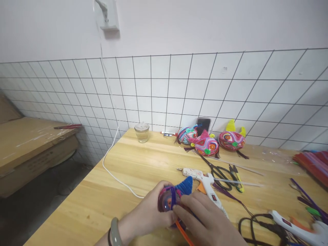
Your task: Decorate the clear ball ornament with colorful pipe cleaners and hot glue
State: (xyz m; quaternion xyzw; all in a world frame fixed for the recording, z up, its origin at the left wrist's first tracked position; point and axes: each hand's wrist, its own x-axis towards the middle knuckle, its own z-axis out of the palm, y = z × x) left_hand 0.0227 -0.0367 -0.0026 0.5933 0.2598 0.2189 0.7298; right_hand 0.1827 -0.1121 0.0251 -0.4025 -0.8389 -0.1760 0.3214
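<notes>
My left hand, with a bracelet at the wrist, is closed around a small round pipe-cleaner figure with a blue fin. My right hand lies over the figure's right side, fingers pressed against it and an orange pipe cleaner. Both hands are at the near edge of the wooden table. A white glue gun lies just behind them.
Three finished colourful fish figures sit by the tiled wall. Black scissors, small snips, a glass jar, a second glue gun, black cable, a white cable and pipe-cleaner bundles lie around. Cardboard boxes stand left.
</notes>
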